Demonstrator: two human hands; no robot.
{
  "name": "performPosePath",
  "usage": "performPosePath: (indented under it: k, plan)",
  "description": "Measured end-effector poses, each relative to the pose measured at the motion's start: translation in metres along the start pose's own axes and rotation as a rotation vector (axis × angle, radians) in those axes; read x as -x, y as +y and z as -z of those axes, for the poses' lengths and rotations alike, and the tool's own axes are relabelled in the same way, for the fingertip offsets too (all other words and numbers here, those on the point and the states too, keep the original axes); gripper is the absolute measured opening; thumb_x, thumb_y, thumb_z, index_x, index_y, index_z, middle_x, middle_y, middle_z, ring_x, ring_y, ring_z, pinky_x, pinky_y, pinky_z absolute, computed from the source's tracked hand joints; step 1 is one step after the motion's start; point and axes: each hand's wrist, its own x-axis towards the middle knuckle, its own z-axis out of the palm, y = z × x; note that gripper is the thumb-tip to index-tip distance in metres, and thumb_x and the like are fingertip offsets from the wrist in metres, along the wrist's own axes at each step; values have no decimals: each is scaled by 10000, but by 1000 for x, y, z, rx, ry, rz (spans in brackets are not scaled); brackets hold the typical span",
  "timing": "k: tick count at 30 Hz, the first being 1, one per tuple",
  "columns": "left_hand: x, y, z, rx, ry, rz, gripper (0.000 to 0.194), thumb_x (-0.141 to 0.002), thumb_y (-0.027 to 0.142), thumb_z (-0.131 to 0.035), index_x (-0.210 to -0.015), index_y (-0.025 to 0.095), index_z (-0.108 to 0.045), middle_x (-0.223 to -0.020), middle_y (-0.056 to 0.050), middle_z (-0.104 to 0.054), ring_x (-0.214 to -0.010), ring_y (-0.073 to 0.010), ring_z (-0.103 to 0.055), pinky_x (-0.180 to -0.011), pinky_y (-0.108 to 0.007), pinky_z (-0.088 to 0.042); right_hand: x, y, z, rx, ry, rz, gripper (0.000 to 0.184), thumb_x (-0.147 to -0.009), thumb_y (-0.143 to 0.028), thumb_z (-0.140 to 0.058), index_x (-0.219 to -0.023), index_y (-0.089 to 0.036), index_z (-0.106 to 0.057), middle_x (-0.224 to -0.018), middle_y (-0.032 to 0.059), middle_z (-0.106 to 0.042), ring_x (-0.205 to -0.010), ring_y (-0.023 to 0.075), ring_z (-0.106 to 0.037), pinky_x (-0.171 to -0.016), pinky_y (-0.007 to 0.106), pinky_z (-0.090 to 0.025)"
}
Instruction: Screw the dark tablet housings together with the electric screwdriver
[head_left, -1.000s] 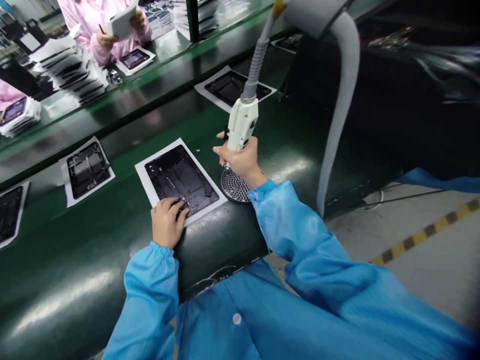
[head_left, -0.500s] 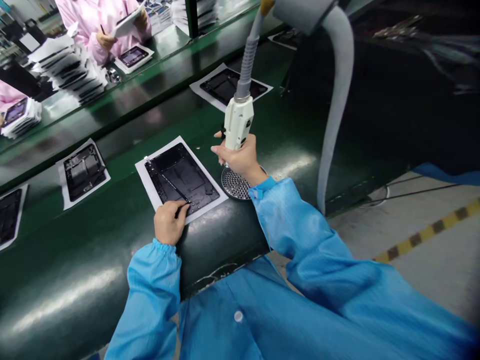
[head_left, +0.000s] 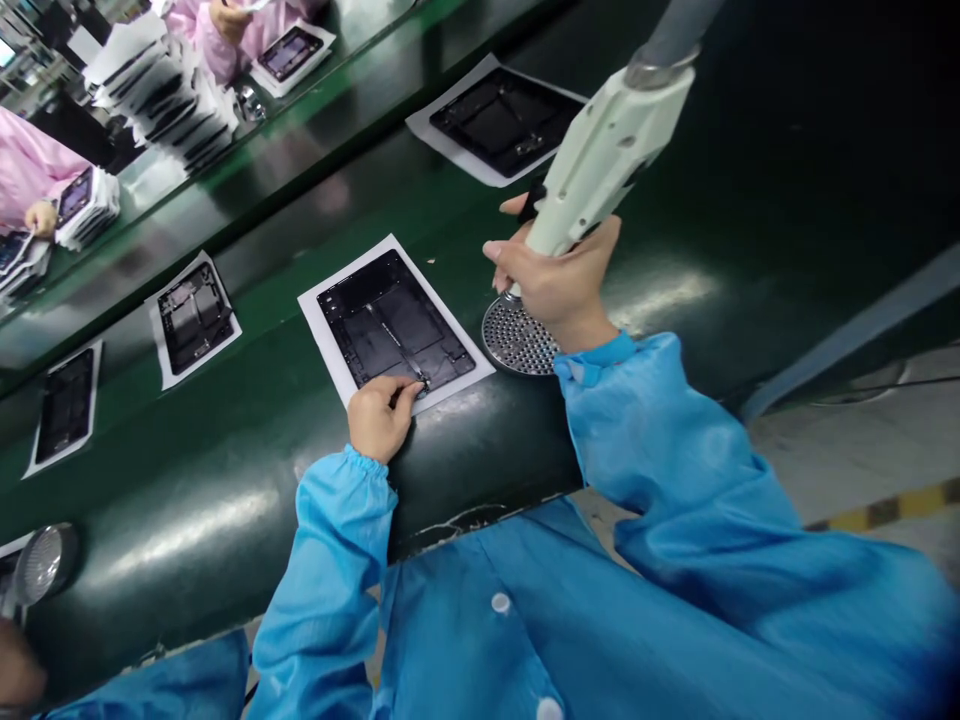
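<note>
My left hand is closed in a pinch over the near edge of a dark tablet housing. Its thumb and finger meet at the lower end of a thin flex cable that runs diagonally across the housing. White backing paper frames the housing. My right hand wraps round a pale electric screwdriver, tilted, with its upper end on a grey hose. The screwdriver's tip is at a round metal screw tray full of small holes; whether it touches is unclear.
More tablet housings lie on paper along the green bench, one at the back and another at left. A neighbour's hand and round tray are at lower left. Across the bench, people in pink sit near stacked papers.
The flex cable, which slanted with its far end at the housing's upper-left edge, now lies further inside. My right hand remains over the screw tray; the screwdriver leans more rightward. The view has shifted.
</note>
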Motion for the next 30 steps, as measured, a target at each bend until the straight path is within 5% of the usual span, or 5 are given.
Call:
performPosePath:
  k: [8, 13, 18, 24, 30]
  plan:
    - [-8, 4, -2, -88, -50, 79, 129, -843, 283, -639, -807, 201, -733, -707, -1, -674, -667, -141, -587, -630, -257, -418, 4, -2, -1, 28, -63, 14, 171, -707, -179, -747, -801, -220, -610, -447, -71, -513, -373, 79, -478, -488, 279, -458]
    - [-10, 8, -1, -126, -34, 93, 104, -803, 300, -693, -782, 200, -711, -836, -13, -652, -719, -139, -580, -645, -265, -411, 3, -2, 1, 31, -74, 32, 173, -708, -200, -755, -784, -217, -601, -452, -73, -516, -389, 78, -470, -568, 311, -502]
    - [-10, 10, -3, -148, -32, 119, 125, -789, 301, -711, -736, 193, -676, -759, -4, -618, -699, -140, -563, -624, -262, -395, 8, -9, -1, 31, -75, -14, 199, -725, -239, -750, -863, -228, -606, -487, -61, -528, -403, 91, -485, -511, 294, -464]
    - [-9, 11, -9, -187, 4, 129, 144, -807, 325, -690, -727, 206, -677, -732, -7, -642, -722, -163, -564, -634, -272, -385, 37, -31, -23, -139, -180, -101, 242, -701, -252, -730, -903, -206, -606, -468, -86, -522, -383, 94, -490, -457, 278, -458]
    - [-9, 11, -9, -214, -12, 141, 132, -815, 315, -661, -748, 201, -665, -725, -12, -646, -732, -171, -579, -640, -272, -390, 67, -43, -48, -168, -343, -258, 171, -685, -196, -702, -809, -200, -584, -562, -42, -560, -563, 140, -608, -545, 302, -540]
